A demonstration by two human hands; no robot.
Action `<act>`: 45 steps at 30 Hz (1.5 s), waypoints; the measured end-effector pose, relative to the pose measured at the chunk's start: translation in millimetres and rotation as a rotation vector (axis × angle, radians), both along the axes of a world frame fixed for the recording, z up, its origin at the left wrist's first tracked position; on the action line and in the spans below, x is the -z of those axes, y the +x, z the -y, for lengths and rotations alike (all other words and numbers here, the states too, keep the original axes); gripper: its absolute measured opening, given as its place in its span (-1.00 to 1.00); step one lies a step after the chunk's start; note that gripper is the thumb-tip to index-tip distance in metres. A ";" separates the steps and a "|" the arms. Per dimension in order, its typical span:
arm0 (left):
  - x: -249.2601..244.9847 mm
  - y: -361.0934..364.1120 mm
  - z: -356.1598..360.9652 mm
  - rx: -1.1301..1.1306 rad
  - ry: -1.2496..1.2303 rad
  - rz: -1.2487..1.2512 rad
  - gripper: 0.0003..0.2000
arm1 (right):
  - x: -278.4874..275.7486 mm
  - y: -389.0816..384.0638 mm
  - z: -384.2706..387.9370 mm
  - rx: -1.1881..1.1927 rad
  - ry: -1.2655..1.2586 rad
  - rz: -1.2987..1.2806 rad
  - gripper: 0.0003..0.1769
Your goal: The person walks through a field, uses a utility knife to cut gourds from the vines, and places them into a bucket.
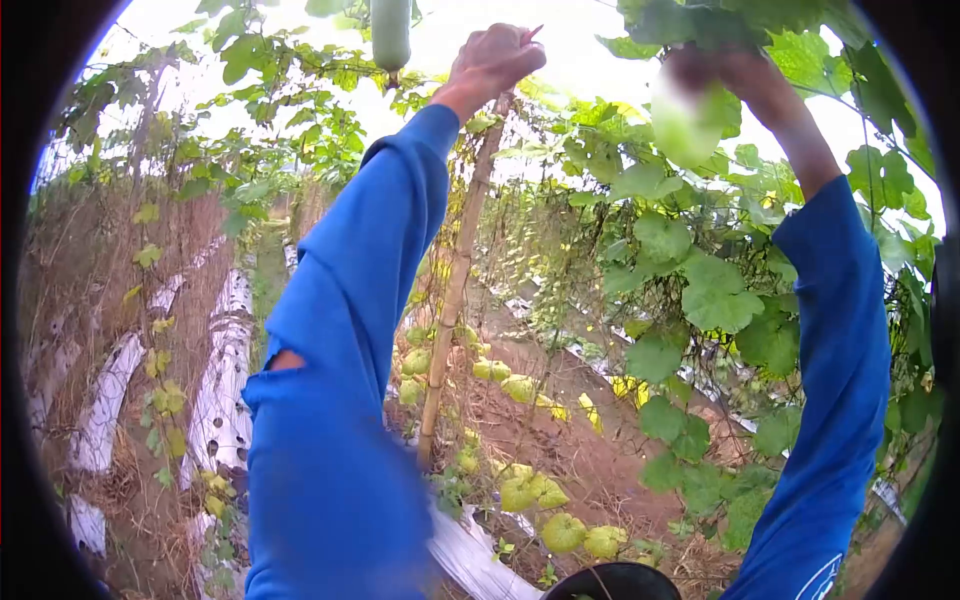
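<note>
Both my arms, in blue sleeves, reach up into a vine trellis. My left hand (490,62) is closed near the top of a bamboo pole (455,280), with a thin reddish tip showing above the fingers; what it holds I cannot tell. My right hand (735,75) is raised among the leaves at the upper right and touches a pale green gourd (682,125), which is blurred. Whether the fingers grip it is unclear. Another long green gourd (390,35) hangs from the trellis at the top, left of my left hand.
Leafy vines (690,290) hang thick on the right. White plastic-covered planting rows (225,380) run away on the left over dry soil and straw. A dark round container rim (612,582) shows at the bottom edge.
</note>
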State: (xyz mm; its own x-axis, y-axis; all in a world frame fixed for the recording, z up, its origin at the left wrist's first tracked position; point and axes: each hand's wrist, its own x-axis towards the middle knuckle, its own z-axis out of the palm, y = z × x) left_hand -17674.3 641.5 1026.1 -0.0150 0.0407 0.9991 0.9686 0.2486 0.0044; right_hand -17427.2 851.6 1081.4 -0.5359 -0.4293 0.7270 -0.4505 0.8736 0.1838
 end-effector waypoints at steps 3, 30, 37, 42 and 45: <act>-66.0 -8.5 -9.5 -0.173 -0.047 0.015 -0.58 | 22.4 -2.5 1.5 -0.061 -0.050 0.003 -0.63; -82.2 -76.4 -67.6 0.629 -0.087 0.075 -0.53 | -22.6 -5.4 134.3 -0.090 -0.301 -0.243 -0.40; -28.9 -36.7 -15.8 0.711 -0.169 0.121 -0.27 | 2.0 12.1 136.3 0.165 -0.212 -0.237 -0.39; -22.6 -34.3 25.4 0.697 -0.274 -0.038 -0.15 | 13.3 13.4 150.1 0.265 -0.189 -0.243 -0.39; -23.1 -42.8 22.6 0.700 -0.249 -0.095 -0.14 | 13.9 16.5 157.0 0.302 -0.169 -0.260 -0.38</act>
